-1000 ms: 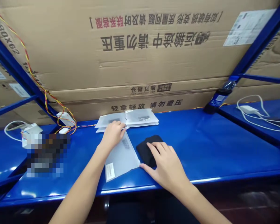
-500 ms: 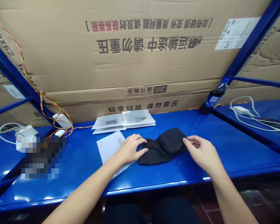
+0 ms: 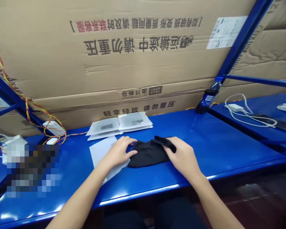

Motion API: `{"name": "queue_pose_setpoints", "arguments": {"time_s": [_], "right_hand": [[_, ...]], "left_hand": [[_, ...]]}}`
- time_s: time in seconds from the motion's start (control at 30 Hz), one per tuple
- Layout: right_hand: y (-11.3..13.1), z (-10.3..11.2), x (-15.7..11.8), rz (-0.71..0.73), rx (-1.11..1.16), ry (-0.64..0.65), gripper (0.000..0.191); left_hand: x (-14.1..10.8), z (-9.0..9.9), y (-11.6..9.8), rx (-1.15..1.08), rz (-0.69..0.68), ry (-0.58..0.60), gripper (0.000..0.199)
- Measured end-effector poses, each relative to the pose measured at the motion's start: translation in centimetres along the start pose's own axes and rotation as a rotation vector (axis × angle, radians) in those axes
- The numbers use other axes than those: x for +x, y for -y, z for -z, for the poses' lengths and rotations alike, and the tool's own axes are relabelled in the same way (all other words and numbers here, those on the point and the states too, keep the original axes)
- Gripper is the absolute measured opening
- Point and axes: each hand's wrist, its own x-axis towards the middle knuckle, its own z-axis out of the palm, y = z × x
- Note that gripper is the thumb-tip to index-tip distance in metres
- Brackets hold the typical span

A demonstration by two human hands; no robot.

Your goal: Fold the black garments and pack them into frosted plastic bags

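Observation:
A black cloth lies on the blue shelf, its right part folded up and lifted. My right hand grips that raised fold between thumb and fingers. At the cloth's left end rests my left hand, thumb and fingers apart, the fingertips at its edge. Partly under my left hand and forearm is a white plastic bag. Just behind, two small stacks of white packets, a left one and a right one, lie side by side.
A dark bottle with a blue cap stands at the back right beside the rack post. White adapters with cables sit at the left, near a pixelated dark object. Another white cable lies on the right shelf. Large cardboard stands behind.
My right hand has moved left, lifting and folding the cloth's right part over toward the middle. My left hand stays at the left end. The view has shifted slightly to the right.

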Motion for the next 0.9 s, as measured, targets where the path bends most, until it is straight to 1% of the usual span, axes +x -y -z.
{"name": "queue_pose_setpoints", "arguments": {"time_s": [0.1, 0.13, 0.17, 0.2, 0.27, 0.3, 0.4, 0.47, 0.57, 0.63, 0.7, 0.77, 0.83, 0.9], "right_hand": [[-2.6, 1.4, 0.2, -0.237, 0.057, -0.173, 0.028], [-3.8, 1.9, 0.1, -0.317, 0.041, -0.196, 0.032], [-4.9, 2.4, -0.1, -0.377, 0.02, -0.185, 0.036], [-5.9, 2.7, -0.3, -0.41, 0.0, -0.146, 0.039], [-7.5, 3.2, -0.6, -0.402, -0.022, -0.046, 0.045], [-8.0, 3.2, -0.6, -0.38, -0.021, -0.023, 0.048], [-8.3, 3.1, 0.3, -0.316, -0.013, -0.01, 0.057], [-8.1, 2.9, 1.7, -0.268, 0.0, 0.038, 0.056], [-8.1, 2.6, 4.0, -0.22, 0.052, 0.147, 0.047], [-8.2, 2.8, 5.0, -0.24, 0.132, 0.194, 0.046], [-8.2, 3.4, 5.4, -0.271, 0.263, 0.198, 0.048], [-8.1, 4.6, 5.0, -0.292, 0.421, 0.164, 0.05], [-8.1, 6.1, 3.7, -0.305, 0.534, 0.13, 0.051], [-8.3, 7.9, 1.6, -0.305, 0.562, 0.15, 0.048]], "left_hand": [[-0.9, 0.7, 1.0, 0.018, 0.063, -0.005, 0.038], [-1.3, 0.9, 1.3, 0.024, 0.091, -0.009, 0.038], [-1.8, 1.2, 1.6, 0.031, 0.118, -0.015, 0.037], [-2.4, 1.4, 1.9, 0.037, 0.141, -0.025, 0.036], [-3.3, 1.9, 2.3, 0.041, 0.162, -0.051, 0.034], [-3.6, 2.1, 2.4, 0.038, 0.157, -0.063, 0.032], [-3.5, 2.4, 2.1, 0.02, 0.148, -0.094, 0.03], [-2.9, 2.2, 1.5, 0.024, 0.161, -0.102, 0.029], [-1.7, 1.7, 0.7, 0.056, 0.182, -0.072, 0.021], [-1.2, 1.5, 0.5, 0.047, 0.182, -0.062, 0.017], [-1.3, 1.8, 0.3, -0.014, 0.166, -0.11, 0.017], [-2.1, 2.4, -0.2, -0.095, 0.144, -0.198, 0.018], [-3.7, 2.9, -1.4, -0.147, 0.118, -0.267, 0.016], [-5.8, 3.1, -3.1, -0.152, 0.051, -0.26, 0.011]]}}
